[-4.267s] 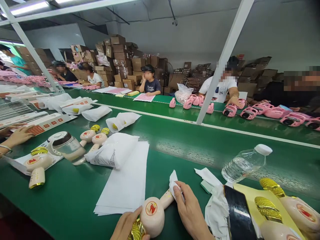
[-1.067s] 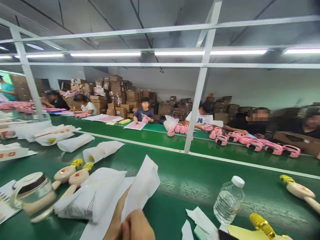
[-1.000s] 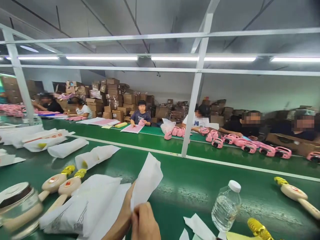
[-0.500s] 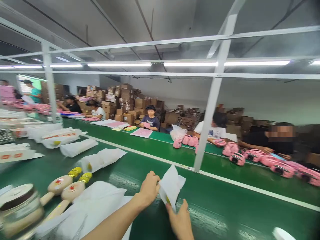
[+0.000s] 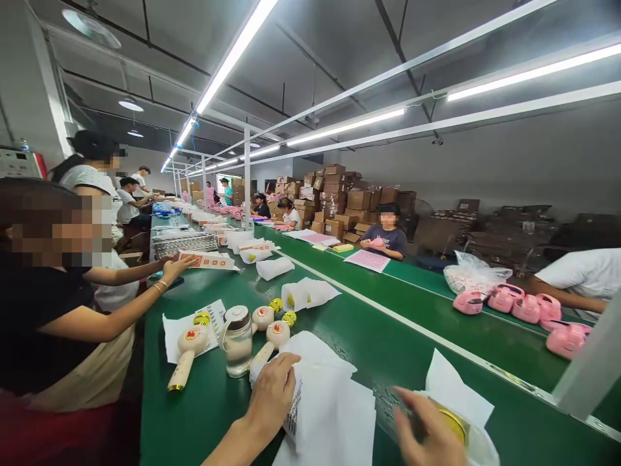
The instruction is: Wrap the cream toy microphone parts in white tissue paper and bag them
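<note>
left hand (image 5: pixel 272 391) lies flat, fingers spread, pinning the bag stack (image 5: pixel 315 395) just right of the glass jar (image 5: pixel 237 340); right hand (image 5: pixel 429 437), blurred, curls around a gold-topped toy (image 5: pixel 453 424) half inside its white sleeve (image 5: pixel 456 388).

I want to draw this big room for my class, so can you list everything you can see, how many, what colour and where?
Microphones: four bare, cream with gold heads, near belt left.
Jar: one, clear, among the microphones.
White bags: a stack, under the left hand.
Bagged microphones: several, white wraps, farther along the belt.
Pink toys: about five, far belt right.
Clear sack: one, behind the pink toys.
Pink sheet: one, far belt.
Cardboard boxes: many, brown, back wall.
Belts: two, green.
People: several, along both belts.
Left hand: flat on the white bags.
Right hand: blurred, at a bagged gold-headed microphone.
</note>
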`<state>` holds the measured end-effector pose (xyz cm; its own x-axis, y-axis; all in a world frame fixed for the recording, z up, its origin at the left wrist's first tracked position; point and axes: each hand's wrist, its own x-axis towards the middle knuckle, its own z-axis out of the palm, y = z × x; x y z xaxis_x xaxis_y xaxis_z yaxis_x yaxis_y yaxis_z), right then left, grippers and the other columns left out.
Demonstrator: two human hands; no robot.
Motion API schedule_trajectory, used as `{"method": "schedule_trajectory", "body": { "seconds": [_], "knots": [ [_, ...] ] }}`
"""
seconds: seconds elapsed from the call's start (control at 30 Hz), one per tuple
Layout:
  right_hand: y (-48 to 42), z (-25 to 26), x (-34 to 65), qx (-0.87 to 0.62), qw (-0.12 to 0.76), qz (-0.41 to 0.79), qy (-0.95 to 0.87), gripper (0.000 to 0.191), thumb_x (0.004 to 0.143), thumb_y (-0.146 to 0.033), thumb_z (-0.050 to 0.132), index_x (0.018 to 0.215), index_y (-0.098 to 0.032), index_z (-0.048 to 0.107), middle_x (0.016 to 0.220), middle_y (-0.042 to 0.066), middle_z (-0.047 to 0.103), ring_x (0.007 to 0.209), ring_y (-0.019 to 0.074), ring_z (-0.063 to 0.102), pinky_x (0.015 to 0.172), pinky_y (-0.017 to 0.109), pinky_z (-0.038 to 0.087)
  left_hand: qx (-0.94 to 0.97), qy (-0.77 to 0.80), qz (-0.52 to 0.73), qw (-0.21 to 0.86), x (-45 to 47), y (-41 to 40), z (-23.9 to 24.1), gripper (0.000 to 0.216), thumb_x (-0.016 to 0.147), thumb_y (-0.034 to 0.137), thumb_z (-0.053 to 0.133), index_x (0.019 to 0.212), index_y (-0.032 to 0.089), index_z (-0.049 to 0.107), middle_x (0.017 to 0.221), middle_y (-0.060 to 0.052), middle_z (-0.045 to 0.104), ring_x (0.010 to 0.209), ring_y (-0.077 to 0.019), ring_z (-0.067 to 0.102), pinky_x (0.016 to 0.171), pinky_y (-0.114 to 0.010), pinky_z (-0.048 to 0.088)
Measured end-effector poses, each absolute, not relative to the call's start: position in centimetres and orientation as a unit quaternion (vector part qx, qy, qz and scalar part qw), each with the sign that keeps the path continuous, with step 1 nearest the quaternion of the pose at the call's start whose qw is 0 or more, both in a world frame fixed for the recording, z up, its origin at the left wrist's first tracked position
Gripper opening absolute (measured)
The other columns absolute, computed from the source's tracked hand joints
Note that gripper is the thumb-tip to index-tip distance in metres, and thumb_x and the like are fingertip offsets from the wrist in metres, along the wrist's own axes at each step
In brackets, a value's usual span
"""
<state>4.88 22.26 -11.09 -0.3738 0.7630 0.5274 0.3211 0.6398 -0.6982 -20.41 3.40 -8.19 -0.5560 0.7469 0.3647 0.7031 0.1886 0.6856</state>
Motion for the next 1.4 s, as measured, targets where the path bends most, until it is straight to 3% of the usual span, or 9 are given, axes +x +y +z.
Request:
{"method": "schedule_trajectory", "body": {
  "seconds": [0.07, 0.2, 0.33, 0.57, 0.83, 1.0, 1.17, 1.3, 1.4],
  "knots": [
    [18.9, -9.5, -0.8, -0.287, 0.359, 0.331, -0.824, 0.03, 0.092, -0.045, 0.052, 0.101, -0.027, 0.074, 0.104, 0.007, 0.078, 0.089, 0.0263, 0.073, 0.074, 0.039, 0.059, 0.463, 0.785, 0.41, 0.04, -21.8, 3.4, -8.9, 0.045, 0.094, 0.019, 0.034, 0.125, 0.011, 0.066, 0.129, -0.017, 0.069, 0.123, -0.0323, 0.062, 0.111, -0.057, 0.044],
    [15.7, -8.3, -9.5, -0.212, 0.288, 0.306, -0.882, 0.031, 0.092, -0.018, 0.043, 0.104, -0.02, 0.071, 0.106, 0.008, 0.076, 0.101, 0.0229, 0.071, 0.094, 0.037, 0.055, 0.45, 0.806, 0.383, 0.046, -21.9, 4.2, -10.1, 0.047, 0.092, 0.02, 0.039, 0.131, 0.007, 0.062, 0.133, -0.021, 0.065, 0.127, -0.036, 0.057, 0.112, -0.058, 0.042],
    [16.5, -8.6, -12.5, -0.228, 0.238, 0.281, -0.901, 0.033, 0.084, -0.004, 0.042, 0.099, -0.014, 0.07, 0.102, 0.012, 0.073, 0.096, 0.0255, 0.07, 0.089, 0.039, 0.054, 0.431, 0.825, 0.365, 0.029, -22.3, 3.8, -10.6, 0.043, 0.093, 0.019, 0.039, 0.125, 0.008, 0.066, 0.125, -0.021, 0.065, 0.121, -0.0389, 0.057, 0.106, -0.061, 0.042],
    [17.6, -8.2, -14.2, -0.22, 0.161, 0.228, -0.935, 0.025, 0.096, -0.014, 0.047, 0.089, -0.017, 0.071, 0.098, 0.011, 0.068, 0.096, 0.0268, 0.064, 0.084, 0.037, 0.046, 0.436, 0.812, 0.386, 0.042, -24.0, 4.0, -10.7, 0.028, 0.099, 0.021, 0.042, 0.089, 0.015, 0.067, 0.102, -0.013, 0.067, 0.107, -0.0305, 0.06, 0.099, -0.049, 0.047],
    [18.0, -7.8, -15.6, -0.206, 0.1, 0.213, -0.95, 0.022, 0.095, -0.011, 0.05, 0.079, -0.016, 0.065, 0.097, 0.015, 0.066, 0.095, 0.0301, 0.06, 0.082, 0.039, 0.04, 0.424, 0.797, 0.43, 0.027, -23.0, 3.5, -12.6, 0.037, 0.108, 0.028, 0.032, 0.094, 0.018, 0.065, 0.101, -0.008, 0.065, 0.102, -0.0256, 0.058, 0.093, -0.045, 0.048],
    [18.8, -7.6, -14.3, -0.2, 0.108, 0.283, -0.932, 0.019, 0.097, -0.015, 0.042, 0.09, -0.019, 0.059, 0.092, 0.007, 0.065, 0.087, 0.0224, 0.06, 0.081, 0.035, 0.044, 0.402, 0.803, 0.438, 0.028, -23.4, 4.9, -11.7, 0.034, 0.107, 0.024, 0.032, 0.096, 0.018, 0.063, 0.1, -0.008, 0.065, 0.1, -0.026, 0.06, 0.092, -0.047, 0.05],
    [18.9, -7.9, -13.4, -0.204, 0.128, 0.332, -0.912, 0.011, 0.083, -0.016, 0.053, 0.09, -0.022, 0.048, 0.092, 0.003, 0.06, 0.086, 0.0201, 0.055, 0.08, 0.033, 0.044, 0.435, 0.799, 0.415, 0.022, -23.9, 5.8, -11.3, 0.035, 0.107, 0.023, 0.027, 0.098, 0.017, 0.061, 0.103, -0.009, 0.064, 0.102, -0.0267, 0.059, 0.095, -0.049, 0.049],
    [18.5, -8.4, -13.3, -0.192, 0.142, 0.346, -0.907, 0.015, 0.079, -0.016, 0.053, 0.089, -0.023, 0.045, 0.091, 0.002, 0.058, 0.086, 0.0207, 0.053, 0.08, 0.034, 0.043, 0.518, 0.776, 0.358, 0.03, -24.6, 5.7, -10.6, 0.022, 0.099, 0.013, 0.05, 0.111, 0.022, 0.066, 0.113, -0.005, 0.069, 0.109, -0.0271, 0.06, 0.1, -0.049, 0.05],
    [18.4, -8.9, -13.2, -0.199, 0.155, 0.35, -0.902, 0.011, 0.081, -0.018, 0.051, 0.089, -0.023, 0.045, 0.093, 0.004, 0.057, 0.088, 0.0224, 0.052, 0.081, 0.037, 0.041, 0.538, 0.781, 0.317, 0.023, -25.0, 6.1, -10.0, 0.02, 0.096, 0.011, 0.053, 0.097, 0.02, 0.071, 0.103, -0.007, 0.071, 0.102, -0.0312, 0.063, 0.093, -0.054, 0.051]
  ]
}}
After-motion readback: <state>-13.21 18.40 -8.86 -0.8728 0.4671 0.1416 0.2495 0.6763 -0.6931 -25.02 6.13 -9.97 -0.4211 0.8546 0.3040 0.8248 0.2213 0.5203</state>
